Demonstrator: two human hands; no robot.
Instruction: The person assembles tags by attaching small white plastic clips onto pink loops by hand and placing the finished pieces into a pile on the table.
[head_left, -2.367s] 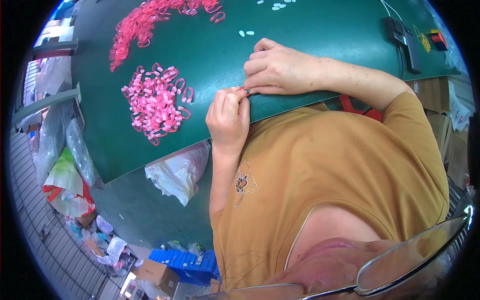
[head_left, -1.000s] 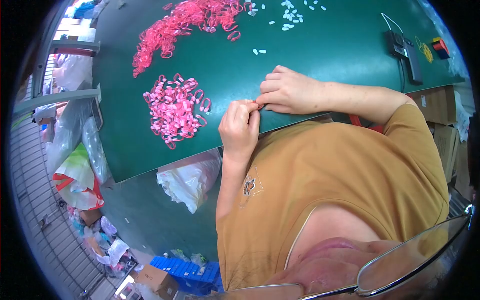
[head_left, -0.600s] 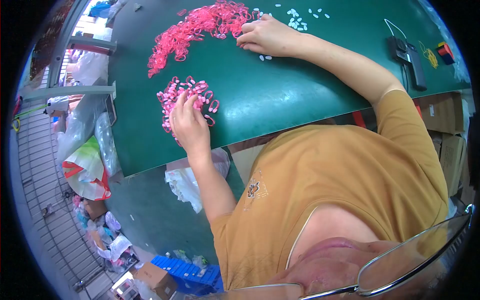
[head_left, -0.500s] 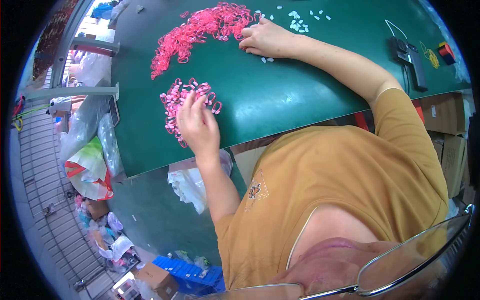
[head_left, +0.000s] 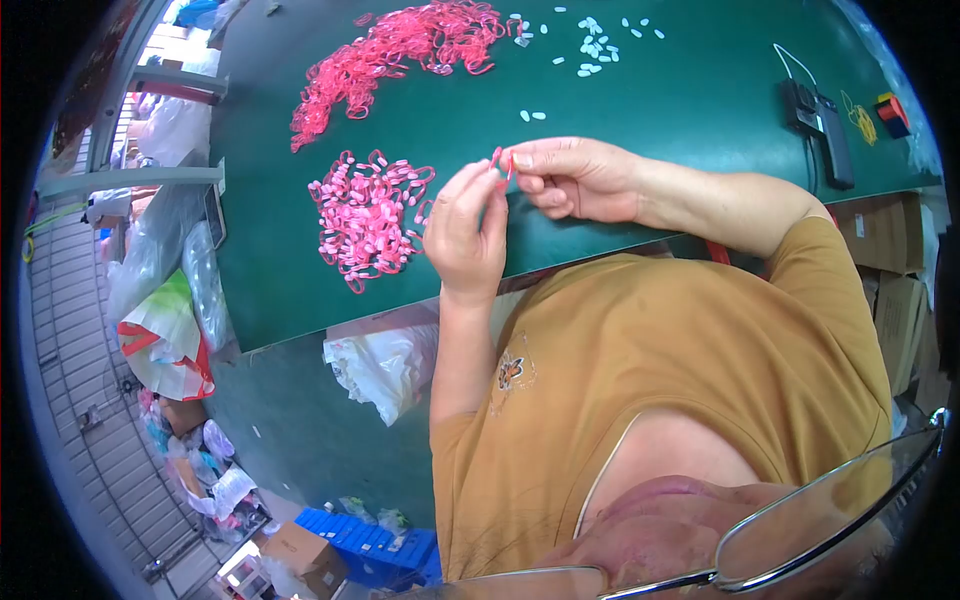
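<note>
My left hand [head_left: 465, 225] and my right hand [head_left: 580, 180] meet over the near edge of the green table, fingertips pinched on one pink elastic loop [head_left: 497, 158] stretched between them. Any small piece within the pinch is hidden. Just left of my left hand lies a pile of pink loops with pale oval pieces [head_left: 365, 220]. Farther off, a long heap of plain pink loops [head_left: 400, 55] curves across the table. Small white oval pieces [head_left: 595, 48] are scattered right of that heap, and two more white pieces [head_left: 532, 116] lie nearer my right hand.
A black power strip [head_left: 820, 130] with a cable, yellow bands [head_left: 860, 118] and a red-and-black object [head_left: 892, 115] rest at the table's right. Along the left edge are a metal frame [head_left: 140, 180] and plastic bags [head_left: 205, 280]. A white bag [head_left: 385, 365] hangs below the near edge.
My right hand has come back from beside the far heap toward me. My left hand has moved right, off the near pile. Both now hold a pink loop between them.
</note>
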